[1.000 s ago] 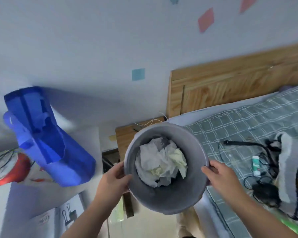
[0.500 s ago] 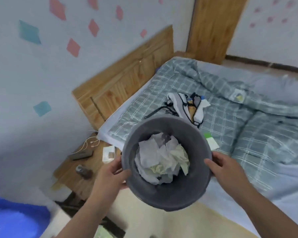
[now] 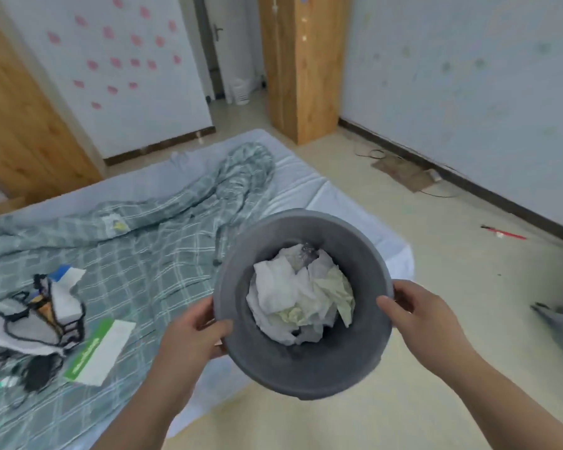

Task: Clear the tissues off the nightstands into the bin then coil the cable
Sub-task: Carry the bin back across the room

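Note:
A round grey bin (image 3: 306, 371) is held up in front of me, over the bed's corner and the floor. Crumpled white and pale yellow tissues (image 3: 301, 295) fill its bottom. My left hand (image 3: 194, 332) grips the bin's left rim, thumb over the edge. My right hand (image 3: 424, 316) grips the right rim the same way. A black cable (image 3: 36, 375) lies tangled at the left on the bed, beside a white and black garment. No nightstand is in view.
The bed (image 3: 322, 186) with a checked green quilt (image 3: 163, 254) fills the left. A green and white packet (image 3: 100, 349) lies on it. Tiled floor stretches right, with a cardboard piece (image 3: 403, 172), a red stick (image 3: 502, 233) and a wooden cabinet (image 3: 301, 66).
My view has swung right, from the headboard and nightstand to the foot of the bed and the open floor. Both hands keep the same hold on the bin.

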